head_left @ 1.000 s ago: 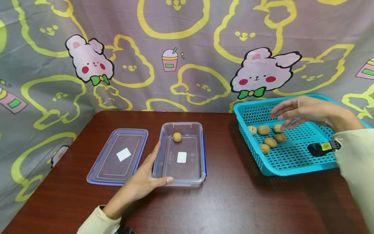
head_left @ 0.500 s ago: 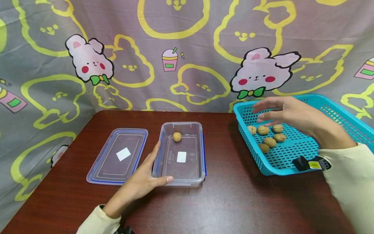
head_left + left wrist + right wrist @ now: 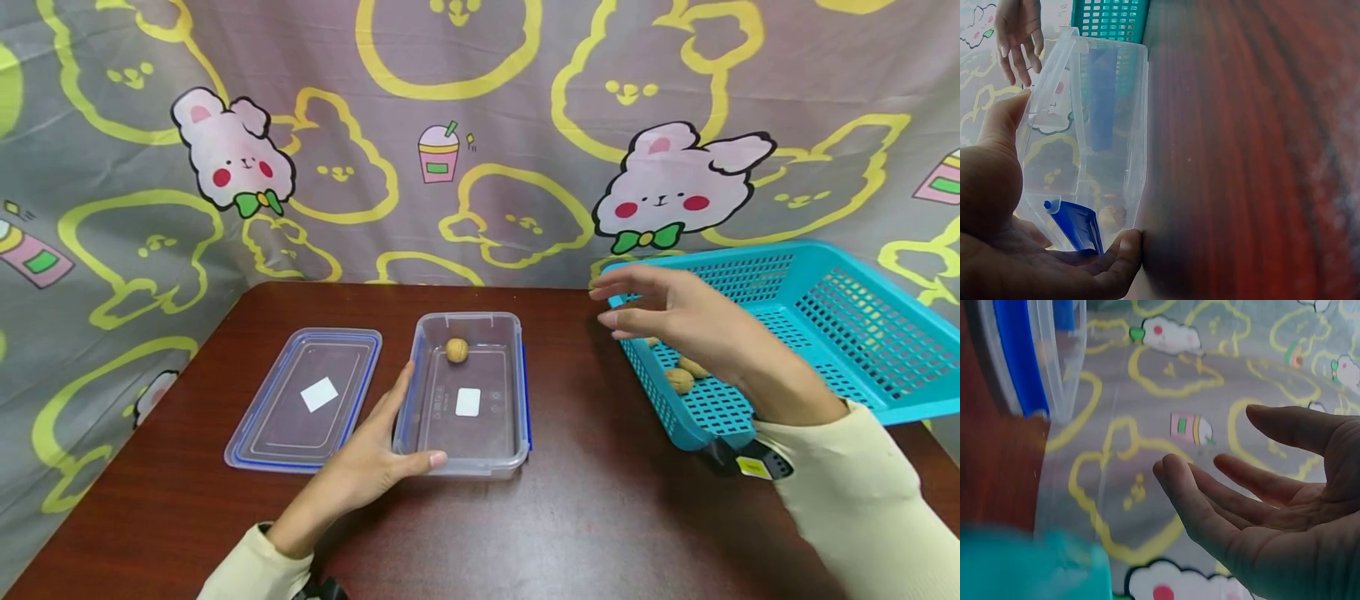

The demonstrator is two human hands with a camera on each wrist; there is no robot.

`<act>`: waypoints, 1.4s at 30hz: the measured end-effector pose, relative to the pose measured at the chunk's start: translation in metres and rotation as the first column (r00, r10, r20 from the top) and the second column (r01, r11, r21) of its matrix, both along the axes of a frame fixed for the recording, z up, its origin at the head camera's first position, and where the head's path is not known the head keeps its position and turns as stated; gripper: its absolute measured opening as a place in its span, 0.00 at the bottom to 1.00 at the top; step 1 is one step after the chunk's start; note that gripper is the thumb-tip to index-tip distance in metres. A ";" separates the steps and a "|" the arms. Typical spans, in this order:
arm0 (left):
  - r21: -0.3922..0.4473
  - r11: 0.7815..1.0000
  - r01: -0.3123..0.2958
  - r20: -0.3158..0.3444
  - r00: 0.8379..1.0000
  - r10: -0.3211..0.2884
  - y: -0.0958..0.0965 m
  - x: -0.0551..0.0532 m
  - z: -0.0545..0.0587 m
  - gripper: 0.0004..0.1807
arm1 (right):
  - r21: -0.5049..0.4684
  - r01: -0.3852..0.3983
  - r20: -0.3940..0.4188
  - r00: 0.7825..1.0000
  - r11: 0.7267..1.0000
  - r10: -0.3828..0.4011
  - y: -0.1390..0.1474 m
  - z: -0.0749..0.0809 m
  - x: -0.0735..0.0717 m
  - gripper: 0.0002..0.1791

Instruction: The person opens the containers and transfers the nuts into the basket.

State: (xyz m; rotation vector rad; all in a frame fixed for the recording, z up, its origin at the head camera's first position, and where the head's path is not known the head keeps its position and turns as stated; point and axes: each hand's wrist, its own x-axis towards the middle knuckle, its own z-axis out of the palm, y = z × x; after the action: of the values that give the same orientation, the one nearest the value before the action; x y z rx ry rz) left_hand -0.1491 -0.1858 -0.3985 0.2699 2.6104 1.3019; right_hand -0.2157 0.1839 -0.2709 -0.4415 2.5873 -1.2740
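A clear plastic food container [image 3: 487,443] with blue side clips stands in the middle of the table, a single walnut [image 3: 457,350] lying inside near its back left. My left hand [image 3: 367,462] grips its left side and front corner, thumb at the front rim; in the left wrist view fingers curl by a blue clip [image 3: 1075,225]. Over the left part of a turquoise basket [image 3: 892,333] hovers my right hand [image 3: 686,321], fingers bent loosely and apart. Nothing lies between them in the right wrist view. Several walnuts [image 3: 680,381] rest in the basket, some hidden behind this hand.
The container's lid [image 3: 288,433], edged in blue, lies flat on the table left of the left hand. A patterned cloth [image 3: 517,125] hangs behind the brown table [image 3: 585,517]. The basket's perforated walls rise around the walnuts.
My right hand has moved left and slightly down, from over the basket's middle to its left rim, now covering several walnuts. The left hand and container stay in place.
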 end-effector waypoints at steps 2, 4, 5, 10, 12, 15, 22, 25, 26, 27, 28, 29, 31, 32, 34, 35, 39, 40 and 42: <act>-0.001 1.000 -0.001 -0.005 1.000 0.001 0.000 0.000 0.000 0.67 | -0.016 -0.006 0.001 1.000 1.000 0.006 -0.009 -0.002 0.003 0.29; 0.000 1.000 -0.003 -0.009 1.000 0.003 0.000 0.000 0.000 0.67 | -0.041 -0.009 0.004 1.000 0.999 0.009 -0.019 -0.005 0.004 0.28; 0.000 1.000 -0.003 -0.010 1.000 0.003 0.000 0.000 0.000 0.67 | -0.049 -0.007 0.010 1.000 0.999 0.008 -0.023 -0.007 0.005 0.28; 0.007 1.000 0.001 -0.004 1.000 -0.001 0.000 0.000 0.000 0.67 | -0.105 -0.002 0.017 1.000 0.994 0.004 -0.048 -0.018 0.004 0.27; 0.004 1.000 0.002 -0.004 1.000 -0.002 0.000 0.000 0.000 0.68 | -0.133 -0.010 0.004 1.000 0.991 0.011 -0.057 -0.023 0.003 0.27; 0.002 1.000 0.002 -0.004 1.000 -0.002 0.000 0.000 0.000 0.68 | -0.168 -0.026 -0.013 1.000 0.985 0.024 -0.071 -0.032 0.000 0.27; 0.009 1.000 -0.002 0.004 1.000 0.002 0.000 -0.001 0.000 0.68 | -0.191 -0.060 -0.009 0.998 0.980 0.059 -0.099 -0.051 -0.011 0.27; 0.009 1.000 -0.002 0.008 1.000 0.002 0.000 -0.001 0.000 0.68 | -0.218 -0.082 0.001 0.996 0.972 0.084 -0.110 -0.060 -0.016 0.28; 0.010 1.000 -0.002 0.009 1.000 0.002 0.000 -0.001 0.000 0.68 | -0.223 -0.085 0.002 0.996 0.971 0.088 -0.113 -0.063 -0.019 0.28; 0.012 1.000 -0.003 0.012 1.000 0.003 0.000 -0.001 0.000 0.68 | -0.225 -0.088 0.003 0.996 0.970 0.091 -0.117 -0.066 -0.021 0.28; 0.013 1.000 -0.003 0.014 1.000 0.003 0.000 -0.001 0.000 0.67 | -0.228 -0.088 0.009 0.996 0.970 0.093 -0.119 -0.069 -0.023 0.28; 0.014 1.000 -0.003 0.014 1.000 0.003 0.000 -0.001 0.000 0.67 | -0.229 -0.092 0.015 0.995 0.969 0.098 -0.122 -0.072 -0.025 0.28; 0.014 1.000 -0.003 0.015 1.000 0.002 0.000 -0.001 -0.001 0.67 | -0.237 -0.097 0.033 0.994 0.967 0.108 -0.128 -0.078 -0.030 0.29; 0.014 1.000 -0.002 0.014 1.000 0.002 0.000 -0.001 -0.001 0.67 | -0.247 -0.104 0.042 0.992 0.963 0.118 -0.131 -0.080 -0.032 0.29; 0.015 1.000 0.001 0.008 1.000 -0.001 -0.001 -0.001 -0.001 0.67 | -0.256 -0.116 0.054 0.990 0.960 0.134 -0.137 -0.084 -0.036 0.30; 0.014 1.000 0.002 0.005 1.000 -0.002 -0.001 -0.001 -0.001 0.67 | -0.256 -0.123 0.051 0.989 0.959 0.141 -0.140 -0.086 -0.038 0.31; 0.027 1.000 0.006 -0.003 1.000 -0.006 0.000 -0.001 -0.001 0.67 | -0.225 -0.121 0.036 0.991 0.967 0.132 -0.152 -0.092 -0.045 0.30; 0.028 1.000 0.006 -0.001 1.000 -0.006 -0.001 0.000 0.000 0.67 | -0.217 -0.115 0.034 0.992 0.969 0.125 -0.155 -0.093 -0.046 0.30; 0.027 1.000 0.008 -0.003 1.000 -0.008 -0.001 0.000 0.001 0.68 | -0.211 -0.101 0.033 0.993 0.972 0.110 -0.160 -0.095 -0.047 0.29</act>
State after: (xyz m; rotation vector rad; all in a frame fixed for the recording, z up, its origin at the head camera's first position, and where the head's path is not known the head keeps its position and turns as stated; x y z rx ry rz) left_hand -0.1494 -0.1864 -0.3975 0.2868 2.5925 1.3362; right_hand -0.2630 0.0242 -0.3655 -0.5733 2.3681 -1.5067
